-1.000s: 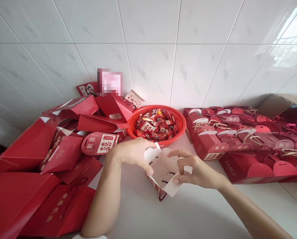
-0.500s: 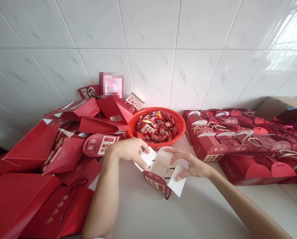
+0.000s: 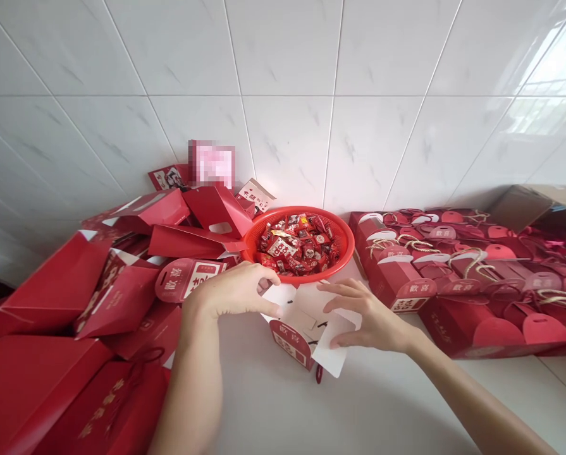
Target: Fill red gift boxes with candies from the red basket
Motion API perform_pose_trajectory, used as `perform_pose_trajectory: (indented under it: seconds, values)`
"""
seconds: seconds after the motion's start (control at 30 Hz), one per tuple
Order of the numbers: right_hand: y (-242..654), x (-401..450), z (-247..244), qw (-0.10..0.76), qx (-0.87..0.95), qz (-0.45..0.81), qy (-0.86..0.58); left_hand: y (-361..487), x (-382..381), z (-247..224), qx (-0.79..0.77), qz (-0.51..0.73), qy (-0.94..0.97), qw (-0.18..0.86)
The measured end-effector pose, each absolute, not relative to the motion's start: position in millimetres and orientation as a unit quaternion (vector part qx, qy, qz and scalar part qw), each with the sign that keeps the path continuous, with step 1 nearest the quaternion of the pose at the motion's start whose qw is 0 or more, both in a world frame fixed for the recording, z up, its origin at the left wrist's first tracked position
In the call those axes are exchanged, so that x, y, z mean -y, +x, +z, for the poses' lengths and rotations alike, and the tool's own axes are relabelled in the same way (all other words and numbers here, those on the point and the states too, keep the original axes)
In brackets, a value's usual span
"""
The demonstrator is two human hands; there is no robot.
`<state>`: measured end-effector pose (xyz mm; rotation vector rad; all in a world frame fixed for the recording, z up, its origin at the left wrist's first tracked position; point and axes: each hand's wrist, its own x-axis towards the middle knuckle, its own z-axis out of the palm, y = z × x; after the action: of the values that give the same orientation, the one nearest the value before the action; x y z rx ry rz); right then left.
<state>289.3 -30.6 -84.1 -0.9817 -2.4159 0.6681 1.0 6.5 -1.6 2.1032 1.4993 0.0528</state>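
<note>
A small red gift box (image 3: 289,344) with white inner flaps stands open on the pale tabletop between my hands. Its right flap (image 3: 332,347) is folded outward, and a dark red cord loop (image 3: 319,374) sticks out underneath. My left hand (image 3: 245,291) is at the box's left white flap, thumb and fingers apart. On the other side my right hand (image 3: 363,316) has its fingers spread and curved, the thumb by the right flap. Behind the box is a red plastic basket (image 3: 346,243) of wrapped candies (image 3: 301,243).
Red boxes and bags (image 3: 50,284) are heaped on the left. Rows of closed red boxes with handles (image 3: 396,281) fill the right, with a cardboard box (image 3: 520,205) behind them. A tiled wall (image 3: 287,126) rises at the back.
My left hand has shifted slightly left, and its thumb and fingers are a little wider apart. The box has moved slightly left. My right hand has opened a bit and moved slightly right.
</note>
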Motion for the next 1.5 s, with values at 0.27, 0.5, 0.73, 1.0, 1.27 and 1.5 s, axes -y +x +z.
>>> perform_pose_trajectory:
  seconds: [0.27,0.5,0.73,1.0,1.27,1.5]
  values:
    - [285,12,-61,0.340,0.859,0.239,-0.300,23,-1,1,-0.510,0.051,0.821,0.250]
    - [263,-73,-58,0.340,0.769,0.227,-0.491,27,1,1,-0.478,0.020,0.829,0.288]
    - [232,-130,-71,0.117,0.770,0.224,-0.586,22,-30,-13,-0.447,0.167,0.820,0.318]
    - [231,-128,-77,0.051,0.798,0.226,-0.556,17,-85,-51,-0.549,0.149,0.781,0.257]
    - [230,-125,-76,0.054,0.804,0.216,-0.551,37,-130,-60,-0.551,0.025,0.790,0.268]
    - [230,-128,-83,0.104,0.816,0.233,-0.518,44,-137,-70,-0.514,0.030,0.798,0.313]
